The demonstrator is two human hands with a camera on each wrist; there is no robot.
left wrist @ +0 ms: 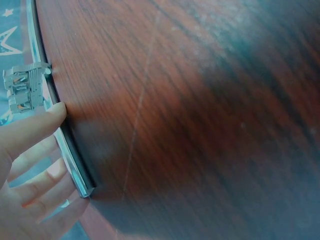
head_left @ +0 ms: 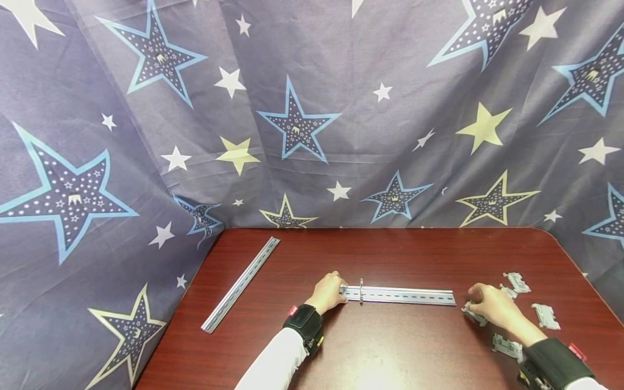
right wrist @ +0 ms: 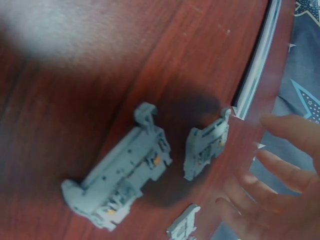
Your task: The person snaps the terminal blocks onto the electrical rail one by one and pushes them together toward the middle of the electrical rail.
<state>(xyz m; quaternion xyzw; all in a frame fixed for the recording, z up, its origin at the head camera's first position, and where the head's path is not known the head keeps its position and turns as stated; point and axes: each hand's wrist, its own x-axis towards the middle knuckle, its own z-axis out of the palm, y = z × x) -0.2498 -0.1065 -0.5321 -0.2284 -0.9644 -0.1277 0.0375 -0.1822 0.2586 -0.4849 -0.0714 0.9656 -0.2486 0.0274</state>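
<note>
A slotted metal DIN rail (head_left: 404,296) lies crosswise on the table. My left hand (head_left: 329,292) grips its left end, thumb (left wrist: 57,111) along the near edge and the other fingers behind the far side. Just right of that hand, a grey terminal block (left wrist: 24,87) stands upright across the rail. Beyond the rail's right end, my right hand (head_left: 492,306) hovers with parted fingers close over a grey terminal block (head_left: 475,314) on the table. In the right wrist view the thumb and fingers are spread, nothing between them, beside that block (right wrist: 207,142).
A second DIN rail (head_left: 241,284) lies slanted at the left of the table. Around the right hand are more terminal blocks: one nearer the front (head_left: 507,346), one to the right (head_left: 546,316) and a pair behind (head_left: 517,282). A star-patterned curtain (head_left: 312,179) hangs behind the table.
</note>
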